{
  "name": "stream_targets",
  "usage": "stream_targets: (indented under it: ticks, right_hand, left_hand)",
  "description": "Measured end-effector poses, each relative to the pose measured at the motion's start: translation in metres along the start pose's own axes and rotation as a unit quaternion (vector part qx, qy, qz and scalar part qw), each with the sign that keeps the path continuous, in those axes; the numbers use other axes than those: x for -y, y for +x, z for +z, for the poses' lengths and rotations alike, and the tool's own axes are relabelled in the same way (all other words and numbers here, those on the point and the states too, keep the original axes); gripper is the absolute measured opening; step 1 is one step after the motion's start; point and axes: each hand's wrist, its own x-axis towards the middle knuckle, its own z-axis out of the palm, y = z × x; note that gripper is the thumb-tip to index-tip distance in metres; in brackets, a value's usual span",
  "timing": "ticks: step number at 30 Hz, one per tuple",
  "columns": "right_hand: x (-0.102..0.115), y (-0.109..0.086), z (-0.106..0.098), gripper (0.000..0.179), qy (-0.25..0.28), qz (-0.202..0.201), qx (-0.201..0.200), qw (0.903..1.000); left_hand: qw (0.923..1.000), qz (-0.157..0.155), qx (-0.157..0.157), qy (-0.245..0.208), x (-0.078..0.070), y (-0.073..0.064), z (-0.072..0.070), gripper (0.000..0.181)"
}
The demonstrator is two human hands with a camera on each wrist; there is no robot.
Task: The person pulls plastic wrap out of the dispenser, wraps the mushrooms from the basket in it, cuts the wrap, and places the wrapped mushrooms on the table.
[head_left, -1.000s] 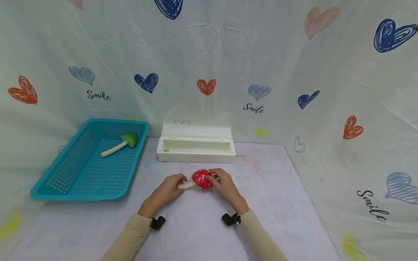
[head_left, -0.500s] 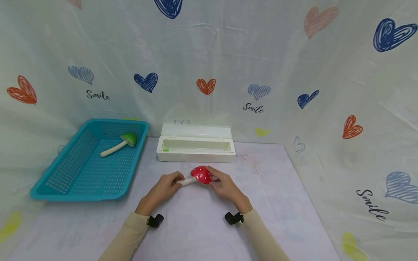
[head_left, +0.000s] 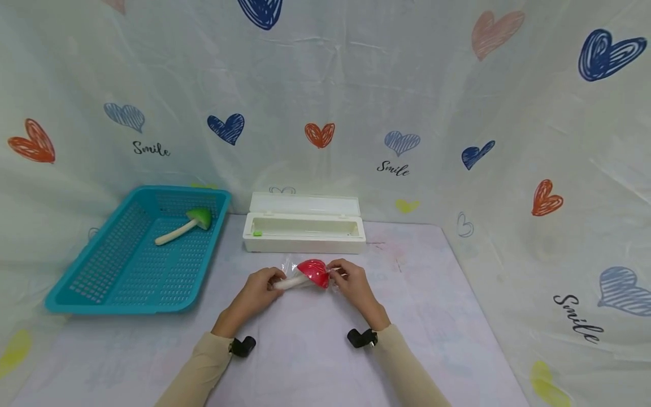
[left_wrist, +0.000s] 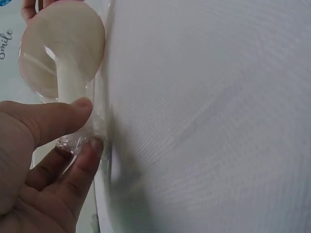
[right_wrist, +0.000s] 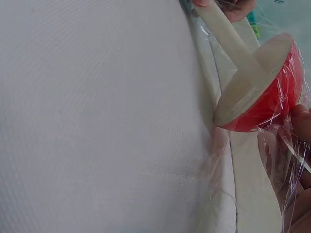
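Note:
A toy mushroom with a glossy red cap and a white stem lies between the two hands, wrapped in clear plastic film. The left hand pinches the stem end; in the left wrist view its thumb and fingers close on the stem and bunched film. On the cap's other side, the right hand pinches loose film right by the red top. In the right wrist view the thumb lies against the cap's edge, and the film hangs over the fingers. The cap's pale underside faces the left hand.
Behind the hands stands a long white box with its lid raised and a small green piece inside. To the left, a blue perforated basket holds a green-capped mushroom. A heart-printed curtain hangs behind the table.
The mushroom has tilted and moved slightly away from the person. The right hand has shifted from the cap's face to the film at its side, and loose film now stands out around the mushroom.

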Motion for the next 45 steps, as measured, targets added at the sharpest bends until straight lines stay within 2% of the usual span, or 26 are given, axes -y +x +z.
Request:
stream_targets:
  ticks: [6, 10, 16, 18, 20, 23, 29, 36, 38, 41, 45]
  right_hand:
    - [0.000, 0.001, 0.000, 0.024, -0.007, -0.008, -0.003, 0.9999]
    - [0.001, -0.001, 0.000, 0.030, -0.028, -0.020, 0.003, 0.9994]
    - [0.000, -0.001, -0.001, 0.029, -0.035, -0.069, -0.051, 0.9957]
    - [0.001, 0.000, -0.002, 0.029, -0.032, -0.082, -0.044, 0.9951]
    - [0.001, 0.001, -0.002, 0.028, -0.029, -0.083, -0.020, 0.9959]
    - [-0.001, 0.000, -0.001, 0.025, -0.042, -0.068, 0.008, 0.9968]
    - [-0.009, 0.000, 0.008, 0.021, -0.045, -0.033, 0.007, 0.9984]
    - [-0.013, 0.014, 0.019, 0.054, -0.008, 0.020, 0.055, 0.9983]
    - [-0.013, 0.017, 0.021, 0.062, 0.004, 0.019, 0.072, 0.9972]
    - [-0.012, 0.020, 0.024, 0.067, 0.012, 0.026, 0.088, 0.9958]
    - [-0.008, 0.020, 0.023, 0.058, 0.012, 0.037, 0.067, 0.9970]
  left_hand:
    - [0.9999, 0.002, -0.005, -0.012, 0.002, 0.000, -0.003, 0.025]
    - [1.0000, -0.002, -0.005, -0.003, 0.006, 0.001, -0.004, 0.025]
    - [0.9999, 0.012, -0.010, 0.005, 0.011, 0.001, -0.005, 0.024]
    - [0.9998, 0.016, -0.012, 0.004, 0.011, 0.000, -0.005, 0.024]
    - [0.9998, 0.015, -0.013, 0.006, 0.012, 0.000, -0.004, 0.024]
    - [0.9999, 0.008, -0.007, 0.013, 0.012, 0.000, -0.004, 0.023]
    - [0.9999, -0.008, 0.000, 0.008, 0.011, 0.002, -0.004, 0.028]
    - [1.0000, -0.002, -0.006, -0.005, 0.005, 0.008, -0.001, 0.029]
    - [1.0000, -0.003, -0.006, -0.003, 0.005, 0.009, 0.000, 0.030]
    - [0.9999, -0.011, -0.007, -0.006, 0.004, 0.011, 0.002, 0.035]
    - [0.9997, -0.017, -0.011, -0.016, 0.005, 0.009, 0.001, 0.036]
